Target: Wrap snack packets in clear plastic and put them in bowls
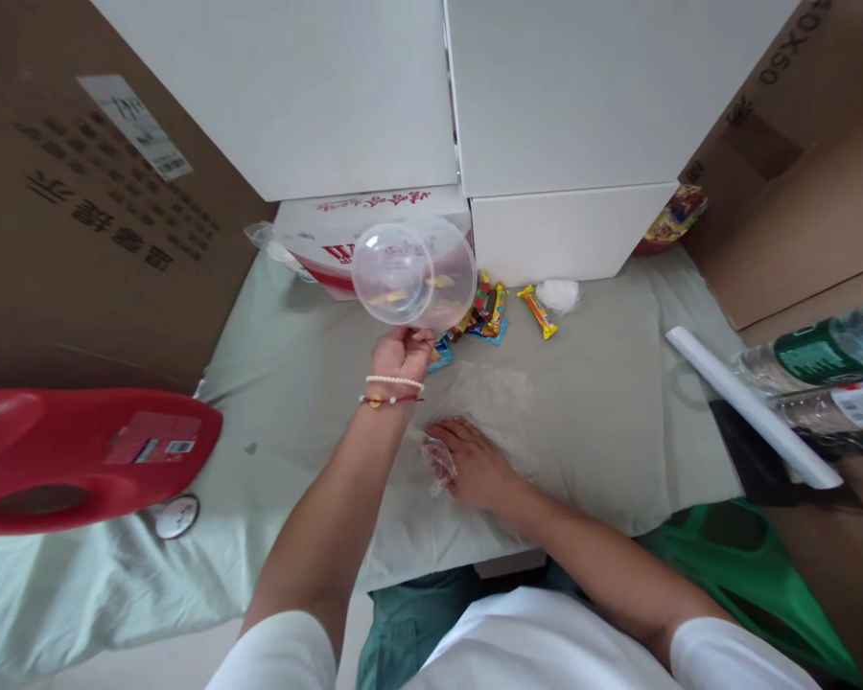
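My left hand (404, 353), with a beaded bracelet and a red cord on its wrist, is closed at the near rim of a clear plastic tub (454, 273). The tub is raised and tilted above the cloth, and its round shape shows through. Lower down, my right hand (478, 465) rests on the cloth, its fingers closed on a crumpled clear plastic bag (440, 462). Thin film spreads over the cloth beyond those fingers. Just past my left hand lies a small heap of wrapped snacks (490, 311), partly hidden by the tub.
A yellow snack bar (539, 312) lies beside a white crumpled packet (558, 296). White boxes (575, 235) stand at the back. A red jug (101, 460) lies left. Plastic bottles (827, 350) and a white tube (752, 407) are right. Cardboard (115, 316) walls both sides.
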The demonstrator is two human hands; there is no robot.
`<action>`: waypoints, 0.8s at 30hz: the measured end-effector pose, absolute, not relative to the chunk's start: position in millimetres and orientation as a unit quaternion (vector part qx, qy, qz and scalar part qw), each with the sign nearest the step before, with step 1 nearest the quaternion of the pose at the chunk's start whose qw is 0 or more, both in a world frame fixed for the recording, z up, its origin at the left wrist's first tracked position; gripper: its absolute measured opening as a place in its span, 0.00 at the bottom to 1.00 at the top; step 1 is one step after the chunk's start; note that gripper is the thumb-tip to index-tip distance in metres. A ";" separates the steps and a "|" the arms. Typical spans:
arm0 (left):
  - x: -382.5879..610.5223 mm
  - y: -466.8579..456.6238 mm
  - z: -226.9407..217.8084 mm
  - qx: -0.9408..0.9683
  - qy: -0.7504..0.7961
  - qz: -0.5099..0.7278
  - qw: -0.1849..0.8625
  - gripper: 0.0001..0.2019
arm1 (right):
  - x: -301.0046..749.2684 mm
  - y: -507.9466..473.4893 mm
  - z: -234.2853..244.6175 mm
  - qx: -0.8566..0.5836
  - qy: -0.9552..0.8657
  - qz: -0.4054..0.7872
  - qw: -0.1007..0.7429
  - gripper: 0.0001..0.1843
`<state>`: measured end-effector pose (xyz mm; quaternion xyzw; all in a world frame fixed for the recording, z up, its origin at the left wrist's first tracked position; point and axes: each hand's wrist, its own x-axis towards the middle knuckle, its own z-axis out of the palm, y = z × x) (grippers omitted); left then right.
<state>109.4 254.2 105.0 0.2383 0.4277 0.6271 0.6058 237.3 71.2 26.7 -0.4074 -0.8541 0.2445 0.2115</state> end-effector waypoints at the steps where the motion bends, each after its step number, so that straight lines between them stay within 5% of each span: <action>1: 112.5 238.7 107.9 0.226 0.416 0.626 0.619 0.13 | 236.9 71.0 25.9 -0.408 -0.853 0.243 0.217 0.21; 6: 132.8 146.1 94.0 0.111 0.371 0.605 0.696 0.08 | 233.6 69.6 18.3 -0.404 -0.862 0.240 0.188 0.16; 11: 97.5 112.2 53.5 -0.008 0.413 0.635 0.653 0.13 | 234.1 67.8 27.5 -0.403 -0.862 0.248 0.184 0.21; 24: 77.4 99.1 22.2 0.075 0.429 0.630 0.643 0.08 | 262.6 92.2 51.2 -0.511 -0.461 0.560 0.462 0.35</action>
